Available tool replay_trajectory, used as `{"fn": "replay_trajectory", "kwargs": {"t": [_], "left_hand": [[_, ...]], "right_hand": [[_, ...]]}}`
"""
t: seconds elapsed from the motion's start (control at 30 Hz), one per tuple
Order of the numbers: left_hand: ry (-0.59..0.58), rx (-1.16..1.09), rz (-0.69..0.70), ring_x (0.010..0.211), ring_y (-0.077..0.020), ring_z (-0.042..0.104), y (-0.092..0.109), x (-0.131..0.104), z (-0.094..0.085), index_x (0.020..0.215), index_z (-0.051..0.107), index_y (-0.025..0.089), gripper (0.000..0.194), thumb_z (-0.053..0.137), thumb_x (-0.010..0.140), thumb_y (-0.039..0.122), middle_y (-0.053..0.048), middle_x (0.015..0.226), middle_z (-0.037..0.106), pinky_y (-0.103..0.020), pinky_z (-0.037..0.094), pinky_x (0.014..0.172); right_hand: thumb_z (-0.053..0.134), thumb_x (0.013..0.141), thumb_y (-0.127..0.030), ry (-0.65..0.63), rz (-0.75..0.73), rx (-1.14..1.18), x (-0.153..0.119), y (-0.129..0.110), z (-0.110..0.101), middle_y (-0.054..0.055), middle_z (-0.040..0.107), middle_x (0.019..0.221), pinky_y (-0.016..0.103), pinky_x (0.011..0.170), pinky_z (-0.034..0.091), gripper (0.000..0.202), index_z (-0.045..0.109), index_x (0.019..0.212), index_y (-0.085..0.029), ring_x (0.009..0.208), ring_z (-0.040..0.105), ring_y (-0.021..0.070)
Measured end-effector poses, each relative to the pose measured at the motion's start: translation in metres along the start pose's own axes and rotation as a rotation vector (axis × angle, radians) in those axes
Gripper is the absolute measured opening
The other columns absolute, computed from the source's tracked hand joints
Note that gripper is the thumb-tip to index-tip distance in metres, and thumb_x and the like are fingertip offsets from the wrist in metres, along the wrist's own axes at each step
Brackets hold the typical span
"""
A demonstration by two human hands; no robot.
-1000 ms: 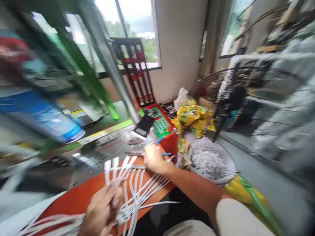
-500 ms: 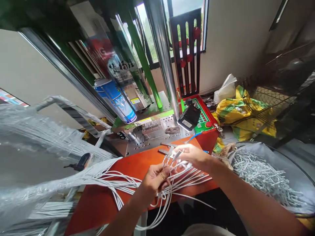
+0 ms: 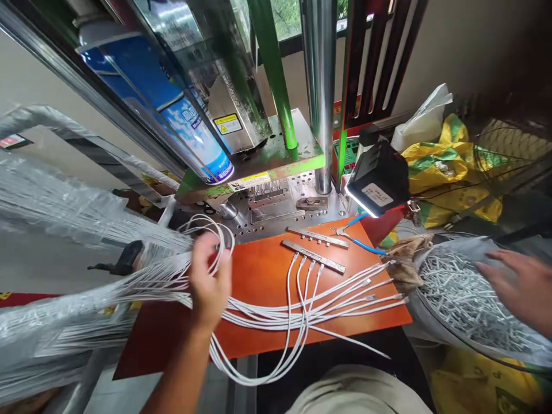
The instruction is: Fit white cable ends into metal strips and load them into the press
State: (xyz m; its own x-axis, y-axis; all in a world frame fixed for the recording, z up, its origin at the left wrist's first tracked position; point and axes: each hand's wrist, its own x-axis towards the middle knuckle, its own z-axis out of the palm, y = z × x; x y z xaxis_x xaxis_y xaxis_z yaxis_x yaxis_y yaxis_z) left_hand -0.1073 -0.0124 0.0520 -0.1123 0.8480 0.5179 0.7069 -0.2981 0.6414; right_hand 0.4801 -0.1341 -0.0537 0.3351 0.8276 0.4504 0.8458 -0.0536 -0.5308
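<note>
Over the left part of the orange board (image 3: 254, 270), the left hand (image 3: 209, 282) grasps a loop of white cable (image 3: 221, 237). Right of the board, the right hand (image 3: 520, 283) is released, fingers extended above a lined bin (image 3: 471, 246) of white scraps (image 3: 457, 293). On the board lies a metal bar (image 3: 313, 257) joined to four cables (image 3: 288, 293).

My left grip (image 3: 210, 284) was at looped white cables (image 3: 222, 233), my right grip (image 3: 524, 284) spread over a bin (image 3: 476, 247) of white clippings (image 3: 452, 299), two metal bars (image 3: 313, 256) lay on the orange desk (image 3: 254, 276), near blue-handled pliers (image 3: 366, 246).
</note>
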Motion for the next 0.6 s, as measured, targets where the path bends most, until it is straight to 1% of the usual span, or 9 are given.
{"fn": "replay_trajectory", "kwargs": {"t": [0.03, 0.07, 0.1, 0.17, 0.23, 0.3, 0.37, 0.5, 0.6], "left_hand": [[-0.287, -0.037, 0.099, 0.127, -0.026, 0.057, 0.013, -0.023, 0.012, 0.127, 0.06, 0.021, 0.028, 0.055, 0.101, 0.029, -0.01, 0.132, 0.061, -0.042, 0.044, 0.114], [-0.507, -0.054, 0.228, 0.13, -0.0266, 0.055, 0.027, -0.044, 0.024, 0.129, 0.061, 0.022, 0.029, 0.053, 0.102, 0.028, -0.011, 0.136, 0.06, -0.043, 0.044, 0.115], [-0.649, -0.041, 0.319, 0.133, -0.0282, 0.053, 0.039, -0.062, 0.034, 0.131, 0.061, 0.021, 0.031, 0.053, 0.102, 0.027, -0.013, 0.139, 0.059, -0.046, 0.043, 0.115], [-0.759, 0.031, 0.42, 0.136, -0.0312, 0.048, 0.055, -0.083, 0.05, 0.133, 0.06, 0.02, 0.034, 0.057, 0.1, 0.028, -0.015, 0.142, 0.055, -0.05, 0.042, 0.116], [-0.746, 0.112, 0.433, 0.136, -0.0323, 0.045, 0.059, -0.088, 0.059, 0.134, 0.06, 0.019, 0.036, 0.059, 0.1, 0.03, -0.016, 0.141, 0.054, -0.054, 0.039, 0.116], [-0.731, 0.158, 0.437, 0.135, -0.032, 0.045, 0.057, -0.085, 0.065, 0.133, 0.06, 0.02, 0.036, 0.061, 0.099, 0.033, -0.014, 0.14, 0.055, -0.056, 0.036, 0.117], [-0.683, 0.19, 0.418, 0.129, -0.0309, 0.047, 0.055, -0.081, 0.071, 0.125, 0.065, 0.021, 0.029, 0.063, 0.098, 0.034, -0.013, 0.134, 0.057, -0.054, 0.038, 0.114], [-0.545, 0.298, 0.372, 0.102, -0.0274, 0.053, 0.062, -0.076, 0.093, 0.096, 0.07, 0.02, 0.015, 0.064, 0.097, 0.034, -0.01, 0.101, 0.062, -0.045, 0.044, 0.088], [-0.566, 0.341, 0.402, 0.093, -0.0265, 0.051, 0.068, -0.071, 0.109, 0.09, 0.068, 0.019, 0.013, 0.061, 0.098, 0.027, -0.009, 0.092, 0.061, -0.042, 0.041, 0.078]], "right_hand": [[0.058, 0.092, -0.067, -0.074, -0.011, -0.03, -0.003, -0.035, 0.012, 0.02, 0.072, 0.106, 0.058, 0.077, 0.044, 0.045, 0.073, 0.104, -0.026, 0.094, 0.068, 0.0355], [0.053, 0.1, -0.054, -0.169, -0.072, 0.028, -0.005, -0.076, 0.027, 0.018, 0.071, 0.116, 0.056, 0.085, 0.047, 0.036, 0.069, 0.117, -0.027, 0.106, 0.067, 0.0336], [0.05, 0.103, -0.043, -0.232, -0.176, 0.114, -0.007, -0.118, 0.043, 0.015, 0.07, 0.121, 0.053, 0.094, 0.049, 0.03, 0.065, 0.123, -0.027, 0.114, 0.065, 0.0305], [0.047, 0.103, -0.03, -0.339, -0.365, 0.205, -0.011, -0.192, 0.075, 0.011, 0.068, 0.126, 0.05, 0.103, 0.048, 0.027, 0.061, 0.126, -0.026, 0.119, 0.062, 0.0272], [0.045, 0.103, -0.025, -0.457, -0.419, 0.203, -0.015, -0.238, 0.103, 0.012, 0.066, 0.122, 0.047, 0.097, 0.05, 0.025, 0.059, 0.123, -0.023, 0.113, 0.06, 0.0275], [0.044, 0.103, -0.022, -0.516, -0.402, 0.17, -0.017, -0.256, 0.124, 0.013, 0.064, 0.114, 0.045, 0.09, 0.05, 0.024, 0.06, 0.121, -0.02, 0.105, 0.058, 0.028], [0.042, 0.104, -0.021, -0.508, -0.378, 0.152, -0.017, -0.256, 0.136, 0.013, 0.062, 0.108, 0.044, 0.087, 0.049, 0.023, 0.061, 0.117, -0.019, 0.101, 0.056, 0.0279], [0.041, 0.105, -0.025, -0.455, -0.399, 0.181, -0.017, -0.247, 0.142, 0.011, 0.059, 0.099, 0.042, 0.083, 0.045, 0.023, 0.062, 0.111, -0.018, 0.094, 0.052, 0.0267], [0.04, 0.105, -0.023, -0.464, -0.405, 0.226, -0.017, -0.248, 0.142, 0.011, 0.058, 0.097, 0.042, 0.082, 0.045, 0.022, 0.062, 0.109, -0.018, 0.091, 0.05, 0.0257]]}}
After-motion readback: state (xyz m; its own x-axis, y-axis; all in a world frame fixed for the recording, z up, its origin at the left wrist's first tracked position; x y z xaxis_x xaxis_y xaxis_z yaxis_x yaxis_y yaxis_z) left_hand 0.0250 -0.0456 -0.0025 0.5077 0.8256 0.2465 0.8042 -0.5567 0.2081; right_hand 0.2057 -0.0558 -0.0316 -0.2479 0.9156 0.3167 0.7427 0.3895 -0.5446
